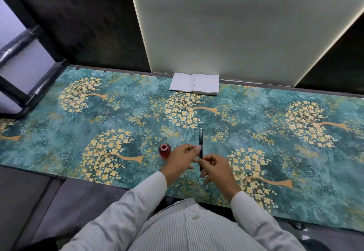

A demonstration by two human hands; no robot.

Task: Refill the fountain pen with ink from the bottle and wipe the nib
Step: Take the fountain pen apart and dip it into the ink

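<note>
Black and slim, the fountain pen [201, 148] lies along my line of sight over the teal floral table cover [275, 152], held at its near half by both hands: my left hand [182, 159] pinches the barrel near the middle and my right hand [216, 167] pinches the near end. I judge this as the opening step, pulling or unscrewing the pen apart; next I need opposed twisting with a steady hold. Just left of my left hand stands the small red ink bottle [164, 151], its mouth apparently uncapped; the ink level I cannot tell. White folded tissue [194, 86] waits at the far edge.
</note>
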